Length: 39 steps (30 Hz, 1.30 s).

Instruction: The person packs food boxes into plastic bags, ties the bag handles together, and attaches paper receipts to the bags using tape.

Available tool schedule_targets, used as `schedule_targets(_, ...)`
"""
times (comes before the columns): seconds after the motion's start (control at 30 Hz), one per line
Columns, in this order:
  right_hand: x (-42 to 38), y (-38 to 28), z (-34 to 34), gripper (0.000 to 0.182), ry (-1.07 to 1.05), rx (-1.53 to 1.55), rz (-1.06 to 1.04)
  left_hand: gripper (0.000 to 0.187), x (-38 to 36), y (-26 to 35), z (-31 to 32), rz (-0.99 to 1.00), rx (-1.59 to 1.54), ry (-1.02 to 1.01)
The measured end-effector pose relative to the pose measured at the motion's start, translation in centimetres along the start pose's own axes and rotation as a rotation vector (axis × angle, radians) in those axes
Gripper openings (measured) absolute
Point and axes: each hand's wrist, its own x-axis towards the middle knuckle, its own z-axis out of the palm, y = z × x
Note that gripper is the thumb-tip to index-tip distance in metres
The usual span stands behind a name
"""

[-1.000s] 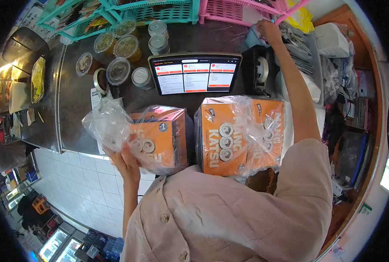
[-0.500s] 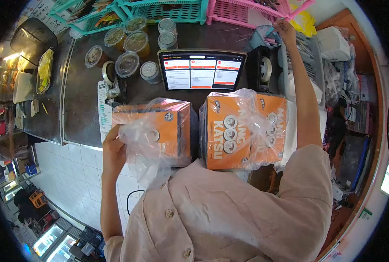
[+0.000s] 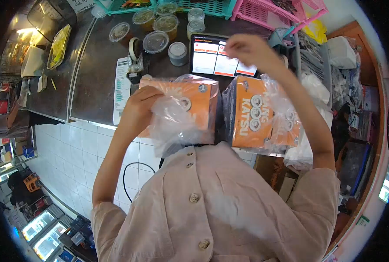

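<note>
My left hand (image 3: 141,109) grips the bunched top of a clear plastic bag (image 3: 172,120). That bag is around an orange box (image 3: 205,102) at the counter's front edge. To its right stands a second orange box (image 3: 243,109) printed "KATSU", wrapped in clear plastic with its top gathered. My right hand (image 3: 251,51) is raised over the right part of a lit tablet (image 3: 203,56). Its fingers are curled together and slightly blurred; whatever may be between them cannot be made out.
Lidded cups (image 3: 156,41) and several cans (image 3: 178,53) stand behind the left box. A tape roll (image 3: 135,49) and a printed receipt (image 3: 121,91) lie left of it. Teal baskets (image 3: 209,8) and a pink basket (image 3: 258,19) line the back. Another person's arm (image 3: 13,114) shows far left.
My right hand has come from the small container by the pink basket, leftward and nearer, to over the tablet. My left hand stays at the bag. The view has shifted, moving the counter rightward.
</note>
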Motion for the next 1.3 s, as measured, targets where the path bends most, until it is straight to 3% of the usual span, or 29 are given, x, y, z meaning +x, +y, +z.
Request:
schedule_targets(0.13,1.9,-1.8,10.2,0.017,-0.246,0.02,-0.04,0.018,-0.1,1.1,0.5,0.095,0.298,0.197)
schedule_targets(0.37,2.2,0.2,13.2,0.015,-0.207,-0.119,-0.07,0.02,-0.9,-1.8,1.2,0.118,0.035,0.182)
schedule_targets(0.47,1.5,-0.1,13.3,0.014,-0.111,0.138,0.002,0.019,-0.1,-2.2,0.8,0.168,-0.094,0.15)
schedule_targets(0.57,1.0,-0.3,13.7,0.021,-0.06,0.172,0.023,0.019,-0.6,-3.3,1.5,0.128,-0.116,0.123)
schedule_targets(0.67,-1.5,-1.5,13.0,0.024,0.095,-0.108,-0.01,0.018,-0.9,-3.9,2.0,0.032,-0.211,0.11)
schedule_targets(0.7,-2.3,-0.9,12.9,0.024,0.143,0.002,0.025,0.018,-0.9,-3.8,2.1,0.018,-0.225,0.126)
schedule_targets(0.8,-4.6,-3.0,11.9,0.018,0.246,-0.049,0.14,0.023,-1.0,-3.8,2.6,0.041,-0.213,0.195)
schedule_targets(0.9,-5.4,-1.5,12.3,0.016,0.351,0.024,0.005,0.025,-1.0,-3.7,2.5,0.044,-0.182,0.207)
schedule_targets(1.1,-6.0,-1.4,12.9,0.017,0.461,-0.163,-0.052,0.023,-1.2,-3.5,2.7,0.068,-0.167,0.219)
schedule_targets(1.3,-3.2,-2.1,13.2,0.015,0.547,0.151,0.07,0.019,-1.3,-2.3,1.8,0.153,-0.035,0.261)
